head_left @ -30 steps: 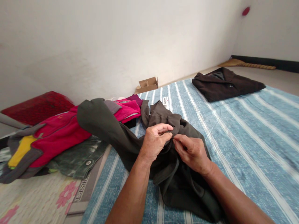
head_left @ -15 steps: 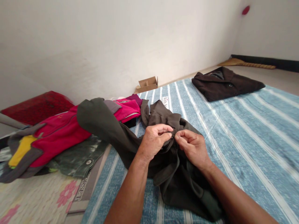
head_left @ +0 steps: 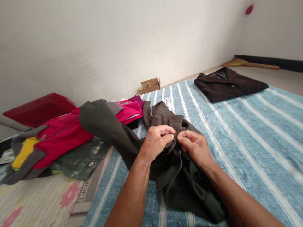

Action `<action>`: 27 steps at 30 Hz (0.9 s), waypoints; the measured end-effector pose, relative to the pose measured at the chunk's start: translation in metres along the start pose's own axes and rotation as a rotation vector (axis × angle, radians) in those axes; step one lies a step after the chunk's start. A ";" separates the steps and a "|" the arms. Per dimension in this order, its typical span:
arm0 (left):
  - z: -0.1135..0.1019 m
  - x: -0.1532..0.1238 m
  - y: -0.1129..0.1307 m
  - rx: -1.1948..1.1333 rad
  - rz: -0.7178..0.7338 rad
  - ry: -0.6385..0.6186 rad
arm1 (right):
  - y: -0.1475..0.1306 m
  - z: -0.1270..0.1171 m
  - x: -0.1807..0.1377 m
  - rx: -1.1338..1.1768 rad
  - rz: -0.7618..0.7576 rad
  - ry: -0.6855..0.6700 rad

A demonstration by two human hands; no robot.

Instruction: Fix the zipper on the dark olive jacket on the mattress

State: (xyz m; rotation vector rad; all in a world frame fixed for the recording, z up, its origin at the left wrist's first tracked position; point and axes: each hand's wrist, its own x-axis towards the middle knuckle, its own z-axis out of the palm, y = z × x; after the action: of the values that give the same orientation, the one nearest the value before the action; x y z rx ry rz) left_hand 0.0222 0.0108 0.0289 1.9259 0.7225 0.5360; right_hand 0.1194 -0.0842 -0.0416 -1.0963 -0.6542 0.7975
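A crumpled dark olive jacket lies on the blue striped bedsheet in front of me. My left hand is closed, pinching the jacket's front edge near the collar. My right hand is closed too, pinching the opposite edge right beside it. The fingertips of both hands almost touch over a small dark fastener. One sleeve of the jacket trails left over the pile of clothes.
A pink, grey and yellow jacket and a green denim garment lie at the left. A folded dark brown coat rests at the far right. A small cardboard box stands by the wall, a red cushion at far left.
My right hand has curled from a flatter grip into a tight pinch and moved slightly up toward my left hand. The jacket's lower front has bunched a little.
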 end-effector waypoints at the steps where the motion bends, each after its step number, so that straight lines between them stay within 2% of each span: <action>1: 0.000 0.000 0.000 0.001 0.001 -0.001 | 0.000 0.000 0.000 0.003 -0.002 -0.007; 9: 0.004 0.002 -0.001 0.036 -0.008 0.007 | 0.002 0.002 -0.003 -0.089 -0.068 0.015; 18: 0.008 0.008 0.000 -0.030 -0.108 -0.056 | 0.009 -0.004 -0.004 -0.441 -0.292 -0.005; 24: 0.007 0.030 -0.001 0.181 -0.082 -0.178 | 0.009 -0.006 -0.005 -0.687 -0.479 0.031; 27: 0.008 0.039 -0.003 0.292 -0.014 -0.202 | 0.008 -0.006 -0.004 -0.776 -0.564 0.047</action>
State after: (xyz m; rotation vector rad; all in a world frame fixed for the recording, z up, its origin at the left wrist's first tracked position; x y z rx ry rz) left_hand 0.0545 0.0333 0.0255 2.2056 0.7125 0.2308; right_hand 0.1198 -0.0889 -0.0519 -1.5084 -1.2156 0.0024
